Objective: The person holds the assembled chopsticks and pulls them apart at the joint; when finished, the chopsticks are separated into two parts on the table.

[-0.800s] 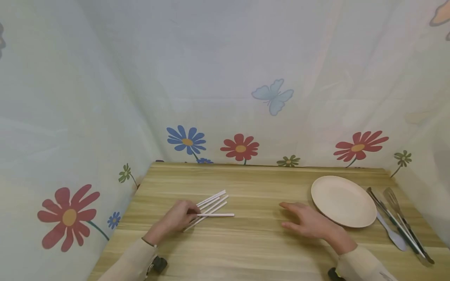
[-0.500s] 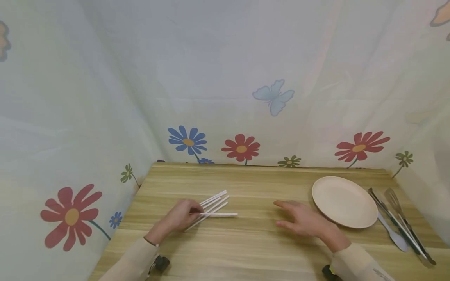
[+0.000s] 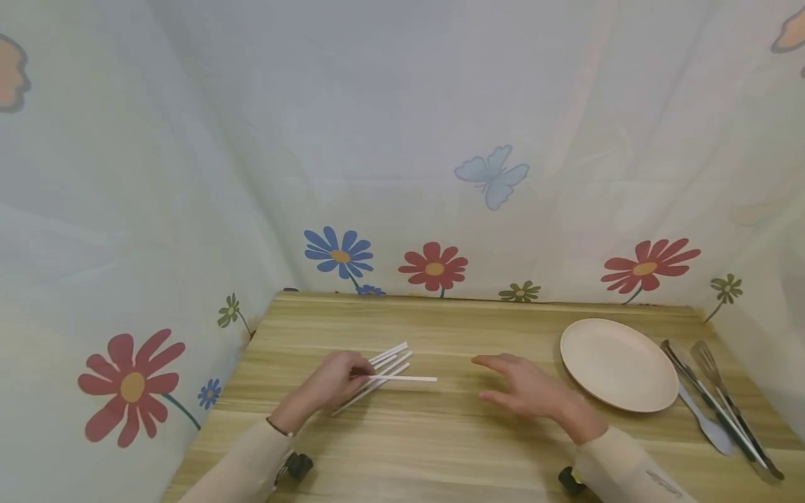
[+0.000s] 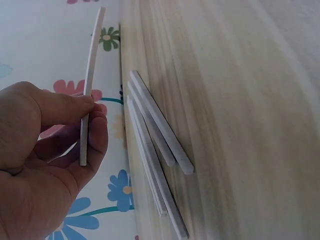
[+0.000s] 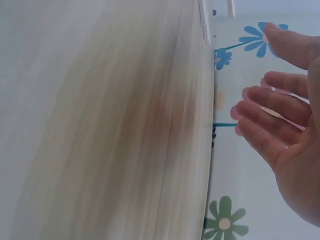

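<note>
Compared with the earlier frames, the right hand (image 3: pixel 531 391) is brought nearer to the left hand (image 3: pixel 333 381), by which a white stick (image 3: pixel 409 378) is carried slightly rightward. The stick is pinched between the thumb and curled fingers of the left hand and held raised above the wooden table (image 3: pixel 465 454). Below it, loose white sticks (image 4: pixel 161 122) are laid slantwise close together on the table. The right hand is held with fingers extended and thumb apart. A round plate (image 3: pixel 619 363) is set at the right, with a grey spoon (image 3: pixel 715 434) placed just beside it.
</note>
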`<state>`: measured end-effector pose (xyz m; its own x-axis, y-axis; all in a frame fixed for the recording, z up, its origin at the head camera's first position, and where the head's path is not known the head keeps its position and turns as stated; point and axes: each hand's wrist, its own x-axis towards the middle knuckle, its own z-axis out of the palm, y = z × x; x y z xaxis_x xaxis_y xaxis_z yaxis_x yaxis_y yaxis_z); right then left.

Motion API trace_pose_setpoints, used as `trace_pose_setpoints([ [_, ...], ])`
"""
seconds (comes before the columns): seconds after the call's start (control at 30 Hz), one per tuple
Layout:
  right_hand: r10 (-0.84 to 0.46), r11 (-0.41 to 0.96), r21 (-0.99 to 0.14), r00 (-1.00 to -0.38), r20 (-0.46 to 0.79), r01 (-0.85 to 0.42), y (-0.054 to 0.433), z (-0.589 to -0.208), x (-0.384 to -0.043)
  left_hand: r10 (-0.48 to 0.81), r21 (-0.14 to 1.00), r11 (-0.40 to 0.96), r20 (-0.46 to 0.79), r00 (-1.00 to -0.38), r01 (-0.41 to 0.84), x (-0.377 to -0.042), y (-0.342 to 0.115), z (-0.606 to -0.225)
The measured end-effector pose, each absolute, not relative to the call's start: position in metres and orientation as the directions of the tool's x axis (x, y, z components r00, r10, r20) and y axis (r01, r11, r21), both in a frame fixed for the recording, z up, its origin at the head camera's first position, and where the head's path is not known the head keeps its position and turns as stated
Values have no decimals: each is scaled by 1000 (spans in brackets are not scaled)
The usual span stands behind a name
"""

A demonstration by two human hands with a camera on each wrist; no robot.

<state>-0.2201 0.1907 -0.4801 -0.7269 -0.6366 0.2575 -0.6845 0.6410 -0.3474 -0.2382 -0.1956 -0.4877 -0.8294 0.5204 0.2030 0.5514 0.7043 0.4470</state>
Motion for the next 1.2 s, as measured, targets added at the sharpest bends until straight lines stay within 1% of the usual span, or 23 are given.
trace_pose_setpoints([
  [0.2,-658,608,-338,-695,292,-718,179,-478,-225,542,433,686,234,-807,585,-239,-191,-484],
  [0.47,-670,574,-361,-675,310,-735,165,-476,-230,548,429,691,213,-809,581,-237,-183,-477],
  [0.63,-674,546,-407,-672,307,-733,158,-476,-233,555,433,678,229,-800,595,-236,-179,-474],
  [1.0,-672,524,-412,-659,338,-745,149,-478,-237,563,440,668,229,-794,601,-238,-167,-475],
  [1.2,-674,503,-424,-649,353,-753,144,-477,-238,564,465,651,232,-792,600,-238,-158,-473],
])
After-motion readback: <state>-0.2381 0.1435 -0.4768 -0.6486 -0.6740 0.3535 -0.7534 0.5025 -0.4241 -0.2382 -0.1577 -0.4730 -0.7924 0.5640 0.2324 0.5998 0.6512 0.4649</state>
